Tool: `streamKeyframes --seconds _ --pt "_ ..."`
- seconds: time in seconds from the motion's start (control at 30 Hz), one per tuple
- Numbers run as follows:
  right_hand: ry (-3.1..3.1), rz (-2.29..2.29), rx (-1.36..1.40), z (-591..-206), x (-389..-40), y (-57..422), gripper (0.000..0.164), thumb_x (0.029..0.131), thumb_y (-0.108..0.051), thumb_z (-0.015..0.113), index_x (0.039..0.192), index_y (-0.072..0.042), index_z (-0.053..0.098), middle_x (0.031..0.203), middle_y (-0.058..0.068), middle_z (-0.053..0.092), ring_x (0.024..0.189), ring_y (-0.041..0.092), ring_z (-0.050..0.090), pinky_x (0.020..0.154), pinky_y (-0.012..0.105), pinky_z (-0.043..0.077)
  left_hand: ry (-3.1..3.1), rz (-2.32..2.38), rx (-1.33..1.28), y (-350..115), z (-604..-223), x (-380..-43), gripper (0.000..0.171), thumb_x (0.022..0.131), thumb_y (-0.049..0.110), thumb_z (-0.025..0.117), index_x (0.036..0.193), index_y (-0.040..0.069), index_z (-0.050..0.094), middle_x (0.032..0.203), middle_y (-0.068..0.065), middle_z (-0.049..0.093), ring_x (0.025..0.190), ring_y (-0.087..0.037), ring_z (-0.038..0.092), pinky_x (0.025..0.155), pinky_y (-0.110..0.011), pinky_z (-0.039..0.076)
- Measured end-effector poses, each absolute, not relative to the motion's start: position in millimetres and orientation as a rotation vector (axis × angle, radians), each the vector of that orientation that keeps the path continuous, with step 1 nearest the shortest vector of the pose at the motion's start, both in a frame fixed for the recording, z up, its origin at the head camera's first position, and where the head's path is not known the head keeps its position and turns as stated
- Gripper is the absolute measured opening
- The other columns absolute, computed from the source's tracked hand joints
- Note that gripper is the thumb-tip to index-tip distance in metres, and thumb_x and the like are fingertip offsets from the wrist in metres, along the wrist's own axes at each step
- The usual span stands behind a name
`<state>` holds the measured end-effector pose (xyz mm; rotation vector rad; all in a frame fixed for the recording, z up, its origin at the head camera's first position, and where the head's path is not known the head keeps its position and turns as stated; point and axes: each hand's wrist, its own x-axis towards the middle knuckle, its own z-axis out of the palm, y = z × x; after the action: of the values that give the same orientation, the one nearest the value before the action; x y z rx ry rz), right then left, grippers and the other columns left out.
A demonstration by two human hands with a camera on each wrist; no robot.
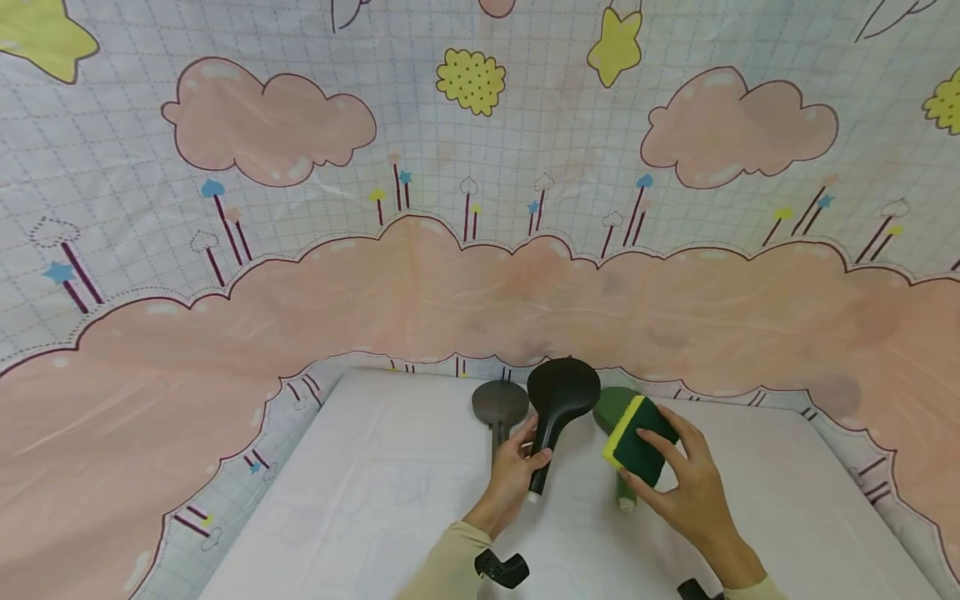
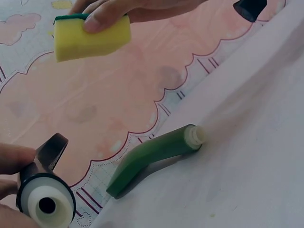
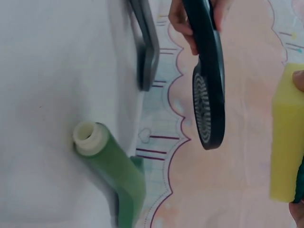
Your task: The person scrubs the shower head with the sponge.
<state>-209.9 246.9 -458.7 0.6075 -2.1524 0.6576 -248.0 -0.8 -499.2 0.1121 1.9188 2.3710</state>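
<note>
Black and shiny, the shower head is up above the white table, near its far edge. It is long and leans a bit: its round end points away from the person and a little to the right, and its handle comes back down toward the person, ending in a white tip. Its smooth back faces up, and the side with the little spray holes faces down toward the table. The left hand grips the handle, with the thumb on one side and fingers on the other. The right hand pinches a yellow and dark green sponge between its thumb and fingers. The sponge's yellow side faces left, and it is near the black shower head but not touching it. Under the sponge, a green shower head lies on the table, its round end pointing away. To the left, a grey shower head lies there too, pointing away. Past the table hangs a cloth with pink clouds and yellow stars.
</note>
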Motion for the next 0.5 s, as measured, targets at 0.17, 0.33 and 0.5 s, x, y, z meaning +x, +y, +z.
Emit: streamKeyframes --seconds 0.17,0.33,0.5 --pt "-2.228 0.624 0.556 -461.7 -202.6 251.8 0.065 0.057 -0.025 0.092 0.116 -0.014 0.068 0.142 0.019 0.049 0.127 0.034 0.044 0.105 0.001 0.018 2.027 2.362 0.084 10.6 -502.1 -255.9 0.062 0.089 -0.003 0.064 0.147 0.002 0.043 0.127 -0.019 0.054 0.102 -0.019 0.052 0.082 -0.026 0.048" --pt "-2.237 0.605 0.523 -467.5 -198.5 256.3 0.067 0.054 -0.023 0.093 0.116 -0.014 0.068 0.142 0.017 0.050 0.126 0.033 0.044 0.104 0.001 0.018 2.099 2.338 0.062 19.8 -510.7 -263.1 0.061 0.089 -0.002 0.065 0.146 0.002 0.044 0.127 -0.018 0.055 0.105 -0.021 0.054 0.083 -0.028 0.050" --pt "-2.240 0.618 0.499 -471.9 -194.7 258.5 0.067 0.053 -0.022 0.093 0.116 -0.015 0.069 0.142 0.016 0.050 0.124 0.033 0.045 0.103 0.000 0.019 2.112 2.352 0.045 26.5 -519.4 -267.8 0.061 0.090 -0.001 0.064 0.147 -0.001 0.041 0.127 -0.019 0.052 0.106 -0.022 0.055 0.086 -0.029 0.051"
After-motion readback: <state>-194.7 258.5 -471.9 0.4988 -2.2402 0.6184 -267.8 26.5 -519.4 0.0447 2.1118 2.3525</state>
